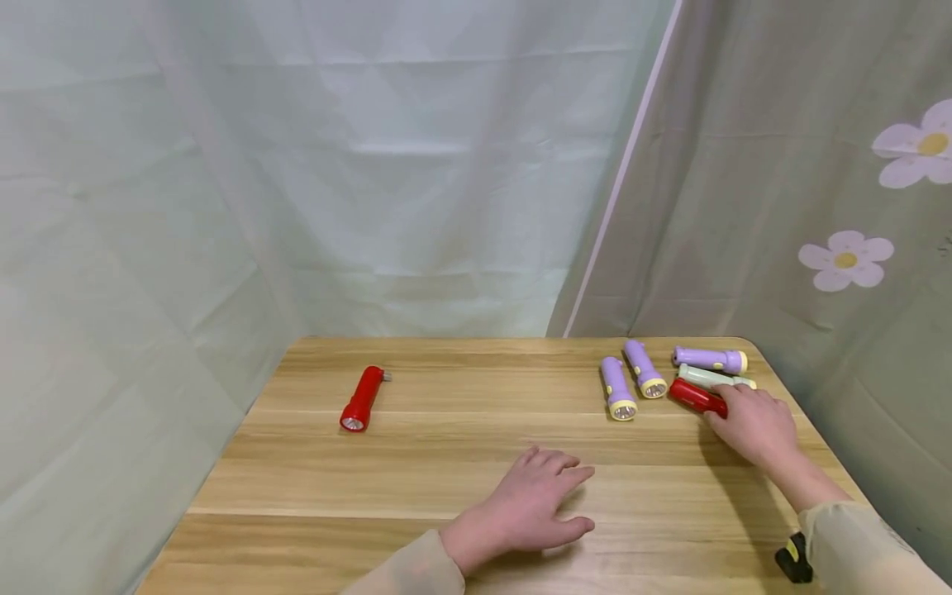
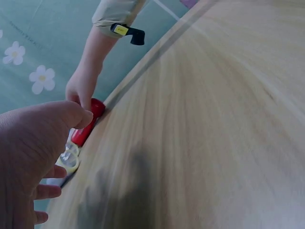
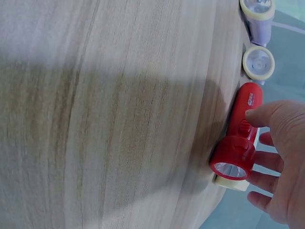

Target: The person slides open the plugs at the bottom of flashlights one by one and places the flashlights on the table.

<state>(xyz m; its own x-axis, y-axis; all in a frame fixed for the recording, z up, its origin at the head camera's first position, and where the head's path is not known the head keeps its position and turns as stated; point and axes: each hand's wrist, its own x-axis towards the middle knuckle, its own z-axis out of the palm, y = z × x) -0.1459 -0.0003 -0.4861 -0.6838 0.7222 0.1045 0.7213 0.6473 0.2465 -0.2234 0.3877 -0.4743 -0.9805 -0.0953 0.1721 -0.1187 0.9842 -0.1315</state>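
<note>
At the right of the table, my right hand (image 1: 754,421) pinches a red flashlight (image 1: 695,397). Its thumb (image 3: 259,114) lies near the switch, with the other fingers on the far side; the lens end (image 3: 231,169) shows in the right wrist view. Right behind it lies a pale green flashlight (image 1: 716,378), partly covered by the fingers. My left hand (image 1: 531,504) holds nothing, fingers spread over the front middle of the table. Another red flashlight (image 1: 363,401), with a short metal piece at its tail, lies at the left.
Two purple flashlights with yellow rims, one nearer (image 1: 619,388) and one farther (image 1: 644,369), lie left of the right hand. A third purple flashlight (image 1: 710,359) lies behind the pale green one. Curtains (image 1: 446,207) hang along the back and sides of the wooden table (image 1: 461,463).
</note>
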